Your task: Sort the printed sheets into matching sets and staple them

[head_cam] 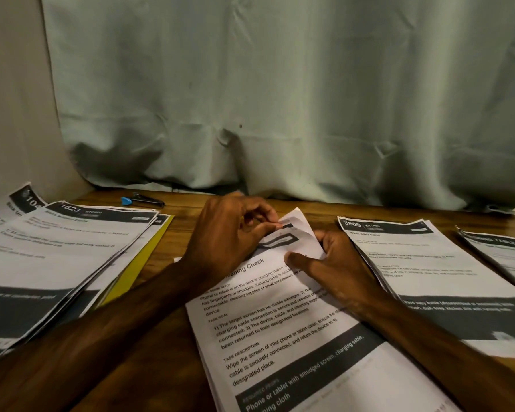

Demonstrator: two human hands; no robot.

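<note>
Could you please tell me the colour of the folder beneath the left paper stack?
The folder is yellow; the head view shows it.

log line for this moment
left hand pinches middle set top corner | right hand holds it | stapler lies rear left

Header 1623 (KITCHEN) tops left sheet [72, 233]; 3800, right sheet [414, 263].

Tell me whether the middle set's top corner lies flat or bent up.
Bent up: the left hand and right hand pinch the middle set at its top corner, which curls upward.
</note>
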